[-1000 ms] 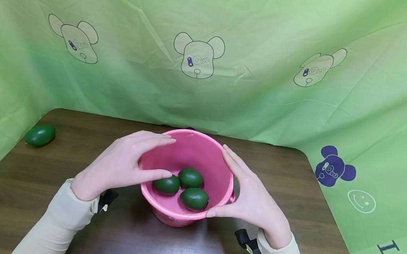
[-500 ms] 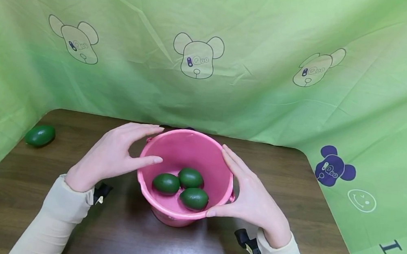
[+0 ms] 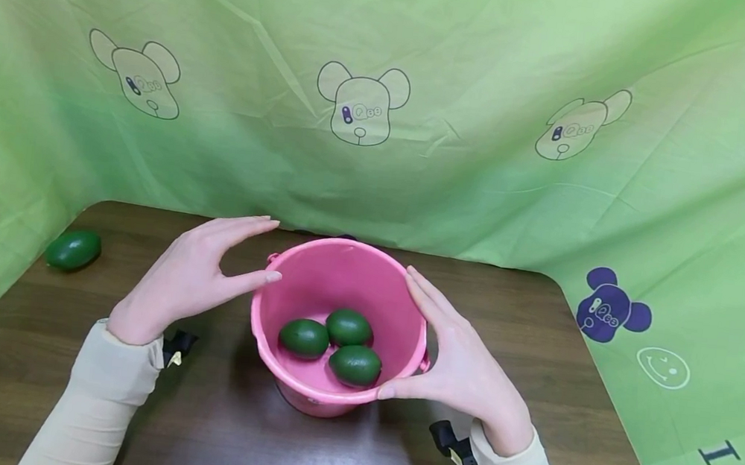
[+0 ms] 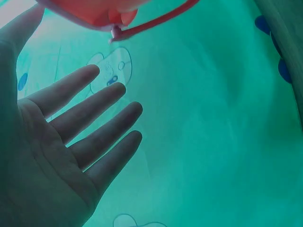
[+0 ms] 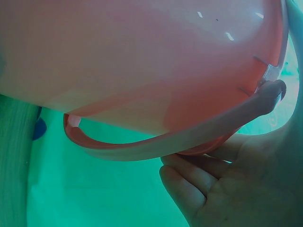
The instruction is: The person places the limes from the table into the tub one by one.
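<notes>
A pink bucket (image 3: 316,399) with a handle (image 5: 156,145) stands upright near the middle of the table. Three smooth, dark green oval fruits (image 3: 347,327) lie together at its bottom. My left hand (image 3: 183,270) is spread at the bucket's left, holding nothing; its thumb overlaps the rim in the head view, and I cannot tell whether they touch. At the right side, my right hand (image 3: 461,357) spans the bucket, thumb at the near rim and fairly straight fingers along the far side. Some of its fingers are partly hidden behind the bucket in the right wrist view.
Another dark green oval fruit (image 3: 73,248) lies at the far left of the brown wooden table (image 3: 357,459). A green cloth (image 3: 461,151) printed with bear heads hangs behind the table and along both sides. Each wrist carries a small black camera (image 3: 453,444).
My left hand has drawn back from above the bucket to its left side, uncovering the left fruit inside. The right hand and the bucket have stayed in place.
</notes>
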{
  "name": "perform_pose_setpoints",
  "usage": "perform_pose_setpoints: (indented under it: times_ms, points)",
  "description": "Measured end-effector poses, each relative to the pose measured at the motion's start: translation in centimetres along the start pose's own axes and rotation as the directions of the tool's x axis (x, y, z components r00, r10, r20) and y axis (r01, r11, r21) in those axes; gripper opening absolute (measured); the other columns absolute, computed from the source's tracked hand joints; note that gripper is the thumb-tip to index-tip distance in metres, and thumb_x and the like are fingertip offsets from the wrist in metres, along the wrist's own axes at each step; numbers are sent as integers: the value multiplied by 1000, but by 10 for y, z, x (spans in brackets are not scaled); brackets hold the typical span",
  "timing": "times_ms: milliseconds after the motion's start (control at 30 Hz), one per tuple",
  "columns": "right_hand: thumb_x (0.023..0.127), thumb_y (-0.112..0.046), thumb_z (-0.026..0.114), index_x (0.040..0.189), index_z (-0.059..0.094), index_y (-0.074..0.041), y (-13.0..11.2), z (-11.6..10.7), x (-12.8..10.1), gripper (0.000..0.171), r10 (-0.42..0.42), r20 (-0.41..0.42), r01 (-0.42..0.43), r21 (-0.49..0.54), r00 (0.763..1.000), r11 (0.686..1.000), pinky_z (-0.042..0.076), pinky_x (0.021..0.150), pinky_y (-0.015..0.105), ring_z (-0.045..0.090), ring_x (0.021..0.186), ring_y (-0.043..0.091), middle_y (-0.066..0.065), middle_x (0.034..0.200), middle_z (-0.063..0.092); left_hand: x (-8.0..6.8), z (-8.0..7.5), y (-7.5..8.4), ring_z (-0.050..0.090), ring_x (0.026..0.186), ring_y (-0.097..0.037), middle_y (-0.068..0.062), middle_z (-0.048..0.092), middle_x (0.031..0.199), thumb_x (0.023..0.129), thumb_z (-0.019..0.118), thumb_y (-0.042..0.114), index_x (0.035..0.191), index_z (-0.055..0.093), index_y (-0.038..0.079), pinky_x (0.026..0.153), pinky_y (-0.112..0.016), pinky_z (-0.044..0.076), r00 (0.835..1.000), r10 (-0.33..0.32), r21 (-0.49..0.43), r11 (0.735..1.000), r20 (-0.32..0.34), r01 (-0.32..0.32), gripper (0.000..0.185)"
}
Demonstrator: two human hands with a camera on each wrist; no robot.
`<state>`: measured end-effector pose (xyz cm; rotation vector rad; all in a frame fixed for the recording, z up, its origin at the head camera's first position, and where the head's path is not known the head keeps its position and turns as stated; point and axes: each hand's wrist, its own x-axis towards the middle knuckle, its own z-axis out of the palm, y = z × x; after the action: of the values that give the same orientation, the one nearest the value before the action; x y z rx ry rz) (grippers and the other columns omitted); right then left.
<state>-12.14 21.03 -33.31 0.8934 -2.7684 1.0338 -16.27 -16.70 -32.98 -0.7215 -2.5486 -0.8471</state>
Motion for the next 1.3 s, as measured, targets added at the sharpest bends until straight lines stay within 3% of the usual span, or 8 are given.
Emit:
perform_pose_setpoints:
  times_ms: [267, 500, 1300]
  points:
    - [56, -66, 92, 163, 26, -23, 1, 0, 0, 133, -4, 0, 4, -17, 1000, 1000, 33, 113, 54, 22, 150, 15, -12, 167, 17, -2, -4, -10, 50, 134, -24, 2, 56, 145, 88, 78, 51, 147, 58, 21, 108, -51, 41, 999, -36, 1, 999, -32, 36, 69]
    - [56, -66, 92, 163, 26, -24, 1, 1, -1, 133, 2, 0, -2, -9, 1000, 1000, 34, 112, 54, 22, 150, 15, -13, 167, 17, -5, -8, -22, 48, 136, -26, 2, 55, 147, 88, 76, 56, 148, 56, 23, 108, -54, 39, 993, -108, 5, 994, -55, 109, 72]
    - [57, -65, 93, 163, 25, -26, 0, 0, 0, 133, 5, 4, -5, -1, 1000, 1000, 34, 112, 53, 22, 150, 14, -14, 167, 16, -18, -33, -52, 43, 140, -35, -8, 50, 152, 91, 72, 54, 151, 52, 25, 109, -61, 34, 953, -292, -14, 956, -84, 292, 70]
